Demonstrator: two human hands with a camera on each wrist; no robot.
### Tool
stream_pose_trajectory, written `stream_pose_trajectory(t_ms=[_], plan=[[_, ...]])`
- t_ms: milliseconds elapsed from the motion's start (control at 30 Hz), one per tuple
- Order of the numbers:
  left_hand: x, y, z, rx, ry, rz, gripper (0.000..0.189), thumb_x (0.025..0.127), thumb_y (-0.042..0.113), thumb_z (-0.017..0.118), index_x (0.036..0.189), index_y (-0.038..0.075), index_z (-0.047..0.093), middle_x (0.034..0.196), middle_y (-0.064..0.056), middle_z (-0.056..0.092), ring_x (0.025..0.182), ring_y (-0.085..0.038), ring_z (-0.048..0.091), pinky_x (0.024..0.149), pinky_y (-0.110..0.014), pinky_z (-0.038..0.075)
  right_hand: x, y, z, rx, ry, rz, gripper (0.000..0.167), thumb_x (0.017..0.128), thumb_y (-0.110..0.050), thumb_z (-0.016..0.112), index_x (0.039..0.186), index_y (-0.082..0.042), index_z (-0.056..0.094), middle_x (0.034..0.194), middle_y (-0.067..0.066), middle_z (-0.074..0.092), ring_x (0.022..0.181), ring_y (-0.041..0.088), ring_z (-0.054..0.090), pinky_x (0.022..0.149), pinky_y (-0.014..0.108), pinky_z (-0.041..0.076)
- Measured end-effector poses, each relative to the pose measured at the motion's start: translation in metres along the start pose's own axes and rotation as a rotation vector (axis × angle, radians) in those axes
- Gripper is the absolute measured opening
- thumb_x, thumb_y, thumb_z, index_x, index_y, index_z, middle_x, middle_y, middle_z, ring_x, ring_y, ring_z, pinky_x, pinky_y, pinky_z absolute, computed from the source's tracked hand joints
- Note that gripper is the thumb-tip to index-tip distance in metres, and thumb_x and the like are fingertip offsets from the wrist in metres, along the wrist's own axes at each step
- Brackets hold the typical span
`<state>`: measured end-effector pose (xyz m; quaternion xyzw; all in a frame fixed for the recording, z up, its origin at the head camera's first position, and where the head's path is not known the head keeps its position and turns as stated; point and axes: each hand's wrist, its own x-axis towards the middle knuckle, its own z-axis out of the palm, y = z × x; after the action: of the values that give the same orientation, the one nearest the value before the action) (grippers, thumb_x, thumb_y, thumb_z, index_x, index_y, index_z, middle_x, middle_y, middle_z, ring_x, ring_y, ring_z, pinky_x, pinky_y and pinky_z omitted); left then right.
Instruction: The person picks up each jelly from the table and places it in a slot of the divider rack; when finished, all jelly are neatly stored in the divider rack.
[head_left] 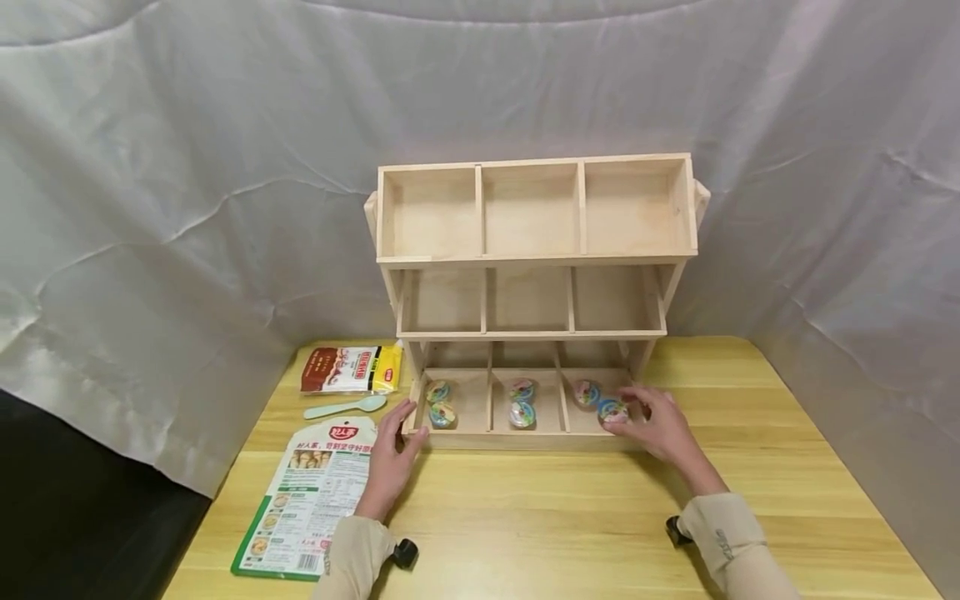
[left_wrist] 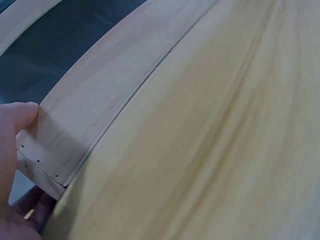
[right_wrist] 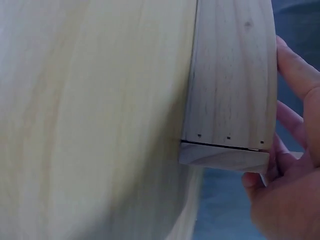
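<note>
At the bottom tier of the wooden rack, my left hand grips the front left corner. Its thumb lies against the front board's upper edge and the fingers bend round the end. At the tier's right compartment, my right hand has thumb and forefinger on either side of a small round cup with a blue printed lid. Another cup sits just behind it. Two cups stand in the middle compartment and two in the left one. The front board hides the cups in the right wrist view.
Two higher tiers of three compartments rise behind. Left of the rack, a red and yellow food packet, a pale green spoon and a white and green packet lie on the wooden table. Grey cloth hangs around.
</note>
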<state>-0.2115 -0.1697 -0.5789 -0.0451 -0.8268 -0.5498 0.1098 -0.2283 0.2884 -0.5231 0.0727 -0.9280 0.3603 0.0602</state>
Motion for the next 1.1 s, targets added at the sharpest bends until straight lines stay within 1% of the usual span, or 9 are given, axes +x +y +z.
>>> stream_pose_trajectory(t_ms=[100,167,267,400,533,667,867,967,1100], plan=[[0.002,0.005,-0.005,-0.009,-0.032,-0.01,0.059,0.101,0.028,0.068,0.154,0.013,0.046,0.163,-0.012,0.039,0.145,-0.038,0.044,0.117,-0.056,0.042,-0.002,-0.005,-0.008,-0.008,0.032,-0.043,0.07,0.087,-0.03,0.086,0.144,-0.003,0.057,0.129,0.022,0.063,0.107,0.036,0.057,0.083,0.046,0.055],[0.006,0.013,-0.011,0.013,-0.058,0.002,0.062,0.101,0.026,0.069,0.156,0.013,0.043,0.163,-0.014,0.038,0.142,-0.041,0.046,0.114,-0.058,0.045,-0.004,-0.011,-0.016,-0.027,0.073,-0.099,0.069,0.088,-0.027,0.084,0.146,-0.004,0.055,0.131,0.022,0.062,0.108,0.039,0.059,0.085,0.052,0.056],[0.013,0.036,-0.025,0.137,-0.073,0.076,0.067,0.101,0.029,0.069,0.16,0.017,0.038,0.166,-0.012,0.034,0.146,-0.041,0.042,0.115,-0.065,0.041,-0.007,-0.024,-0.031,-0.095,0.173,-0.217,0.071,0.087,-0.024,0.085,0.149,-0.008,0.053,0.136,0.022,0.06,0.118,0.043,0.056,0.092,0.066,0.052],[0.023,0.072,-0.043,0.382,-0.024,0.302,0.071,0.097,0.031,0.072,0.16,0.022,0.04,0.167,-0.006,0.036,0.149,-0.038,0.038,0.115,-0.072,0.034,-0.011,-0.04,-0.052,-0.242,0.33,-0.438,0.073,0.088,-0.045,0.08,0.15,-0.015,0.055,0.143,0.018,0.059,0.125,0.044,0.053,0.1,0.069,0.046],[0.029,0.097,-0.057,0.652,0.066,0.583,0.076,0.089,0.035,0.078,0.157,0.023,0.046,0.162,-0.005,0.045,0.143,-0.036,0.044,0.114,-0.064,0.035,-0.012,-0.052,-0.066,-0.381,0.452,-0.663,0.08,0.092,-0.075,0.057,0.148,-0.017,0.059,0.148,0.013,0.058,0.13,0.041,0.054,0.117,0.057,0.038],[0.03,0.109,-0.067,0.876,0.106,0.74,0.079,0.087,0.05,0.071,0.158,0.028,0.044,0.164,-0.001,0.044,0.147,-0.032,0.041,0.123,-0.059,0.029,-0.011,-0.056,-0.072,-0.451,0.518,-0.813,0.084,0.092,-0.079,0.051,0.145,-0.016,0.062,0.151,0.014,0.057,0.135,0.041,0.052,0.129,0.053,0.024],[0.025,0.111,-0.074,1.056,0.086,0.836,0.079,0.092,0.068,0.053,0.16,0.03,0.041,0.169,0.002,0.035,0.158,-0.03,0.027,0.129,-0.062,0.014,-0.009,-0.05,-0.068,-0.55,0.6,-0.916,0.078,0.094,-0.078,0.048,0.141,-0.018,0.064,0.149,0.013,0.057,0.14,0.038,0.049,0.127,0.063,0.022],[0.023,0.107,-0.073,1.093,0.069,0.839,0.076,0.098,0.075,0.035,0.16,0.031,0.04,0.169,0.002,0.034,0.159,-0.03,0.025,0.129,-0.063,0.01,-0.01,-0.044,-0.065,-0.589,0.617,-0.906,0.078,0.094,-0.08,0.042,0.142,-0.022,0.063,0.149,0.01,0.056,0.145,0.033,0.045,0.127,0.064,0.02],[0.023,0.1,-0.073,1.104,0.044,0.82,0.077,0.096,0.076,0.036,0.16,0.032,0.041,0.168,0.003,0.036,0.159,-0.029,0.025,0.129,-0.064,0.008,-0.01,-0.033,-0.061,-0.625,0.608,-0.859,0.083,0.093,-0.084,0.036,0.146,-0.025,0.06,0.154,0.007,0.053,0.151,0.029,0.039,0.128,0.064,0.016]])
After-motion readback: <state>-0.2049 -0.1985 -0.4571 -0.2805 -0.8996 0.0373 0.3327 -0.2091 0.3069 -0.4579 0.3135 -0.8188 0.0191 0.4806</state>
